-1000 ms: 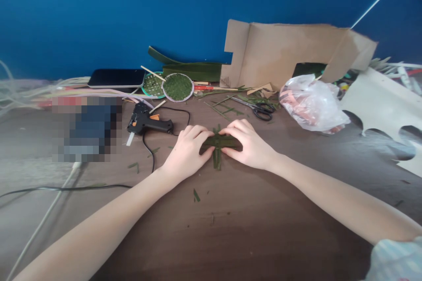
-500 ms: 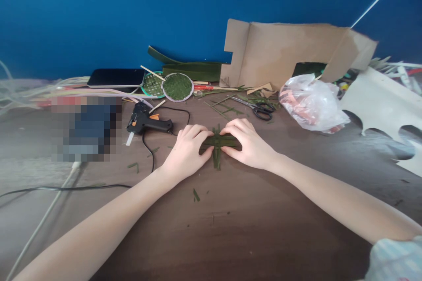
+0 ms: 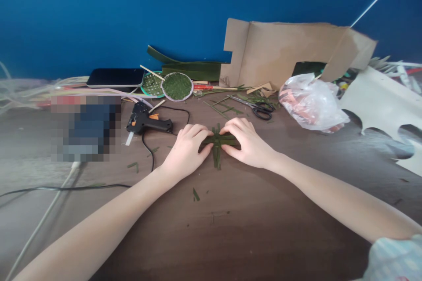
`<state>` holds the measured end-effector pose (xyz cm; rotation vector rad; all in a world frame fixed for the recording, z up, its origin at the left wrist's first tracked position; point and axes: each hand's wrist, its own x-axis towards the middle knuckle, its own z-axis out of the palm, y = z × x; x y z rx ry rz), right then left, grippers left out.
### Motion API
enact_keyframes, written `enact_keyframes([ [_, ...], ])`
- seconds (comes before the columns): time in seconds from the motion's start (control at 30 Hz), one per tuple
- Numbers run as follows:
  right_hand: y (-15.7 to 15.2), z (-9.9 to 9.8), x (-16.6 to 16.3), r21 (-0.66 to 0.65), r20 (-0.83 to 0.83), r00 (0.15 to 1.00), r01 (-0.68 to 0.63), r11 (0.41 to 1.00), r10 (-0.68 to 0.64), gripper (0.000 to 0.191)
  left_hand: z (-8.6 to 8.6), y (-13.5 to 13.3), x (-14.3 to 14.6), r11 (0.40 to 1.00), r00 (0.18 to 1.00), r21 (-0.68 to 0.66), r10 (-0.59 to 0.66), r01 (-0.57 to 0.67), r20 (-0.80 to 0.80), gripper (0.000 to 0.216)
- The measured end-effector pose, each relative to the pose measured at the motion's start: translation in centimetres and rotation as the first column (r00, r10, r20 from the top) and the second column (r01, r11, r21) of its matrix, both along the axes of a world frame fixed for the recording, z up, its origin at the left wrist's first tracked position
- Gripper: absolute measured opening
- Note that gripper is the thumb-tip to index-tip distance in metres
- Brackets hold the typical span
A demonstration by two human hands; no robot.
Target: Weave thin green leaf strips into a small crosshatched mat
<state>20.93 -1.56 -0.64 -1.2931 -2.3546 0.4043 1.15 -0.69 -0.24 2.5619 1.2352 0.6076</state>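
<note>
A small cross of woven green leaf strips (image 3: 217,145) lies on the brown table (image 3: 231,219), a little beyond its middle. My left hand (image 3: 186,151) pinches the left end of the horizontal strips with curled fingers. My right hand (image 3: 249,142) grips the right end in the same way. The vertical strips stick out above and below, between my fingertips. Both hands rest on the tabletop and hide the ends of the horizontal strips.
A black glue gun (image 3: 147,122) with its cord lies to the left. Scissors (image 3: 259,109), a plastic bag (image 3: 311,103), two round woven green discs (image 3: 171,85), a phone (image 3: 115,77), long leaves and cut cardboard (image 3: 290,50) stand along the blue wall.
</note>
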Motion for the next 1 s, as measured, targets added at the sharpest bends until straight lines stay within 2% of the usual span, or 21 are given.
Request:
enact_keyframes([
  [0.57,0.12,-0.11,-0.21,0.014,0.058,0.998,0.038,0.999,-0.039,0.013,-0.4,0.13,0.18,0.998,0.997,0.055,0.016,-0.012,-0.072,0.015],
  [1.0,0.16,-0.17,-0.51,0.014,0.048,0.997,0.062,0.998,-0.063,0.008,-0.16,0.13,0.46,0.998,0.995,0.048,0.049,-0.045,-0.083,0.012],
])
